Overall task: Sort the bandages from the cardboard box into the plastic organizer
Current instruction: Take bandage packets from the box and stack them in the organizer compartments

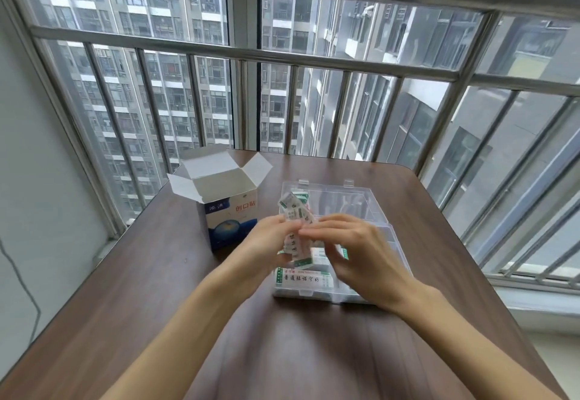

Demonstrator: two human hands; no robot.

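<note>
Pinching a fanned bunch of white-and-green wrapped bandages (295,227), the fingers (284,222) of the left hand (266,242) curl round the bunch from its 9 o'clock side. Right hand (348,249) meets the same bunch from 3 o'clock; its fingers (314,230) lie fairly straight with tips at the wrappers, motion-blurred, so whether they pinch cannot be told. Bunch is held upright, above the clear plastic organizer (389,227), top ends spreading toward 12 o'clock.

Organizer lies open on the dark brown wooden tabletop (150,290), its lid hinged back at 12 o'clock. More bandage packets (301,277) lie flat in its near compartment at 6 o'clock, under the hands, printed with green borders and dark characters.

Blue-and-white cardboard box (230,214) stands upright just beside the organizer at 9 o'clock, top flaps open, touching neither hand. Contents not visible.

Beyond the tabletop at 12 o'clock: metal window bars (241,51), grey high-rise blocks (175,86) outside.
</note>
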